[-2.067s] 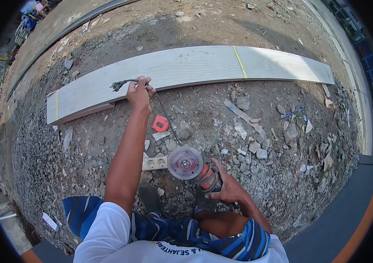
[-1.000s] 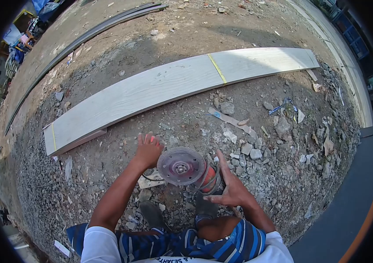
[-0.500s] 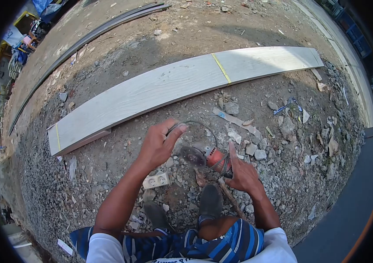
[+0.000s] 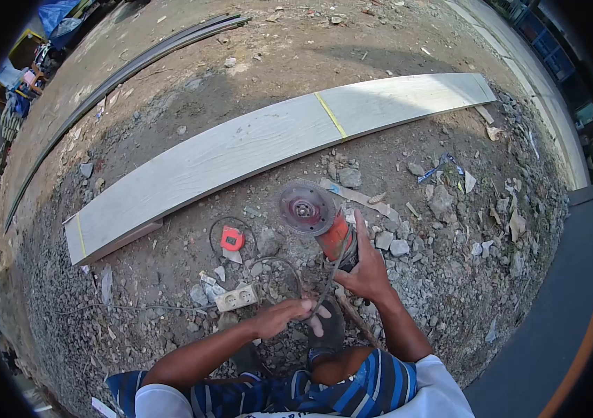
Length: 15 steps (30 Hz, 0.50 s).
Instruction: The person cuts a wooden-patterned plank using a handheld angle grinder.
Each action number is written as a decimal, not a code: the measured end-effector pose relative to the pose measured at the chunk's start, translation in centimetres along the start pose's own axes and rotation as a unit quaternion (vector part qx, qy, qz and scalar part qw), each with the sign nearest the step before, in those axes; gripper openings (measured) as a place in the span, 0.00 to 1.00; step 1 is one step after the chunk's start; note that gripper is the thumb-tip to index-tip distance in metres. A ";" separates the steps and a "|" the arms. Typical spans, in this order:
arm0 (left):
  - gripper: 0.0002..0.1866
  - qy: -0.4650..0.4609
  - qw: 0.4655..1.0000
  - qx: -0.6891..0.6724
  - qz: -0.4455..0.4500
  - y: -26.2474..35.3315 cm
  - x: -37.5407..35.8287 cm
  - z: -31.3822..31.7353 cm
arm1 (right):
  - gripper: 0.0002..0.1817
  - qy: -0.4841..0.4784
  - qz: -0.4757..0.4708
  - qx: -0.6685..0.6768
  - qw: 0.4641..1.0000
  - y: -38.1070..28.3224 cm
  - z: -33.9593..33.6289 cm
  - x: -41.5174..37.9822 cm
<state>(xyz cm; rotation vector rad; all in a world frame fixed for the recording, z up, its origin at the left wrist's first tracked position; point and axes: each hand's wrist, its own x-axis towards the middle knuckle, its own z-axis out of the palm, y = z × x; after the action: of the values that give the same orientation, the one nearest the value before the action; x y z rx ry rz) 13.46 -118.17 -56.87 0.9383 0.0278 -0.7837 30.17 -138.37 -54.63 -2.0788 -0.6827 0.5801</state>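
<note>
An angle grinder (image 4: pixel 332 235) with an orange-red body is gripped in my right hand (image 4: pixel 368 273), its index finger stretched along the side. The grinder's dark round disc (image 4: pixel 307 208) faces up toward me, above the gravel. My left hand (image 4: pixel 284 318) is low, over my boot, with the grey power cord (image 4: pixel 329 282) pinched at its fingers. Left of the grinder, a red tape measure (image 4: pixel 232 238) lies on the ground inside a loop of cord. A white socket strip (image 4: pixel 236 298) lies just above my left forearm.
A long pale board (image 4: pixel 220 157) with two yellow lines lies across the ground ahead, raised on a block (image 4: pixel 126 243). Dark long bars (image 4: pixel 122 73) lie at the far left. Rubble and stones (image 4: pixel 442 202) surround my boots (image 4: pixel 326 327). A grey surface (image 4: pixel 547 292) borders the right.
My left hand has moved down toward my boots with the cord, uncovering the tape measure. My right hand has raised and turned the grinder, so its disc now faces me.
</note>
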 end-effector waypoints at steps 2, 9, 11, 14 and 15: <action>0.20 0.107 0.991 0.079 -0.002 3.4 -1.4 2.0 | 0.71 0.018 0.083 -0.146 0.986 0.5 -0.4 0.8; 0.16 0.457 0.725 0.509 0.072 15.4 -0.3 -6.6 | 0.73 -0.220 0.044 -0.186 0.957 2.5 -0.1 -2.6; 0.18 0.498 0.672 0.548 -0.024 14.5 0.7 -10.4 | 0.76 -0.311 0.072 -0.078 0.945 1.3 0.3 -3.0; 0.36 0.314 0.415 0.847 -0.106 7.6 1.0 -12.3 | 0.76 -0.230 -0.043 0.054 0.971 0.0 0.6 -3.8; 0.43 0.204 0.551 0.804 -0.093 6.2 1.0 -11.9 | 0.76 -0.224 -0.042 0.055 0.972 -0.7 0.2 -3.6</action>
<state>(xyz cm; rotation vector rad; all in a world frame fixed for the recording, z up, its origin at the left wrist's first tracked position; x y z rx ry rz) 21.63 -107.97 -60.08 2.9511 -0.2428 -0.6029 27.17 -140.21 -53.58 -1.8184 -0.9648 1.0296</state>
